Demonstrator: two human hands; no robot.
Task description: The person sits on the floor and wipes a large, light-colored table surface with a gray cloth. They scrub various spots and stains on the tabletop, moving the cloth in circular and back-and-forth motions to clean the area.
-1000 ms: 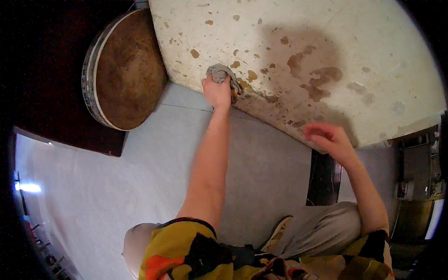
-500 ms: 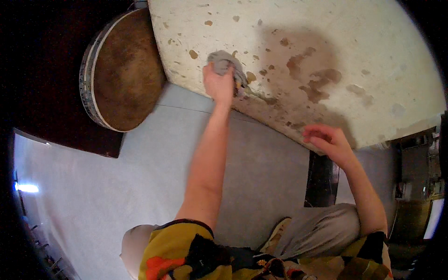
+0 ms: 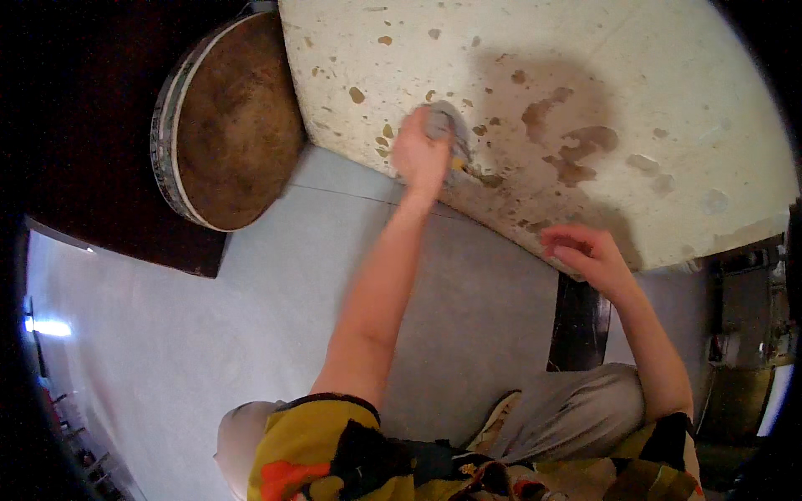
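The left hand (image 3: 421,157) is clasping a bunched grey cloth (image 3: 443,122), its fingers closing around it; motion blur is softening both. The cloth is lying on the stained cream table (image 3: 693,75), close to the table's near edge. The right hand (image 3: 591,253) is hovering farther right along that same edge, its fingers curling loosely, half open and seemingly holding nothing. A round brown board (image 3: 238,125) is sitting just beside the table's left edge.
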